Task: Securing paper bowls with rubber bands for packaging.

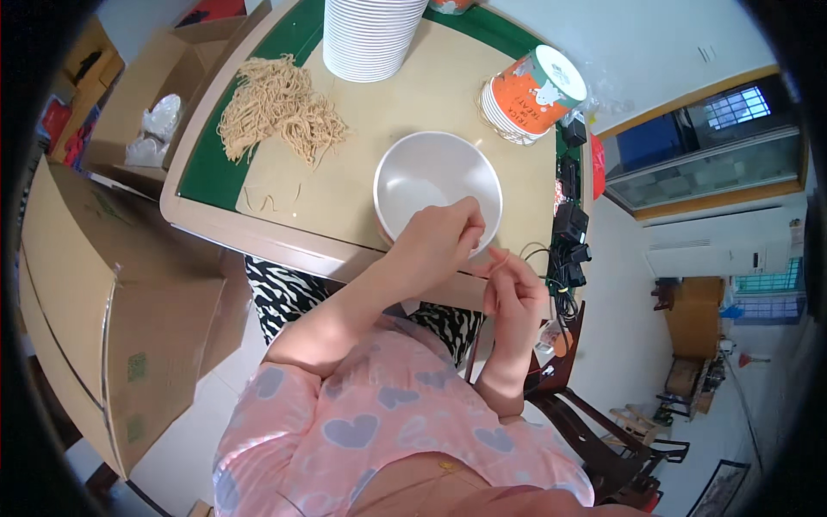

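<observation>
A large white-lined paper tub (422, 164) stands mouth up at the table's near edge, with a little orange showing on its outer wall. My left hand (435, 243) reaches over its near rim, fingers curled together in a pinch; what they hold, if anything, is hidden. Just right of it, outside the tub, my right hand (517, 289) is closed with thumb and fingertips together near the rim. Whatever thin thing it may pinch is too small to make out. A loose heap of tan cords (276, 103) lies at the table's far left.
A tall stack of white tubs (370, 39) rises at the back. Orange printed tubs (530, 90), nested upside down with cords around them, stand back right. Black power adapters and cables (570, 224) line the right edge. Cardboard boxes (146, 319) stand left; a dark chair (586, 414) is right.
</observation>
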{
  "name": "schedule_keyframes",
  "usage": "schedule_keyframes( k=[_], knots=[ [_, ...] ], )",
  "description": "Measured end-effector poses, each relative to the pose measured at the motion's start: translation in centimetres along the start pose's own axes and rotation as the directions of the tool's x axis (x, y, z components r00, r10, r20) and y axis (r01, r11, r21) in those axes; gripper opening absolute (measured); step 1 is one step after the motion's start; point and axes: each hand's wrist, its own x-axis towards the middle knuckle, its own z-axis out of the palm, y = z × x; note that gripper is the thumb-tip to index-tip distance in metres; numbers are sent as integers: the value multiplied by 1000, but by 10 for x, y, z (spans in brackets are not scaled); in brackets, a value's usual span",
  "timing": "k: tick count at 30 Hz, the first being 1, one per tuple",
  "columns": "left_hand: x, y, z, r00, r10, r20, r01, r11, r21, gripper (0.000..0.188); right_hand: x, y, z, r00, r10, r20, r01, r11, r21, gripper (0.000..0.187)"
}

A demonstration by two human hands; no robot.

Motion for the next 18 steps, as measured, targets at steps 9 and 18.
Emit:
schedule_keyframes(
  k=[9,18],
  knots=[
    [3,-1,-3,998,-43,43,46,996,-71,13,36,8,11,886,-464,6,358,674,-646,26],
    [0,2,-5,991,-78,110,97,980,-176,27,41,13,5,890,-456,0,354,690,-631,27]
  ],
)
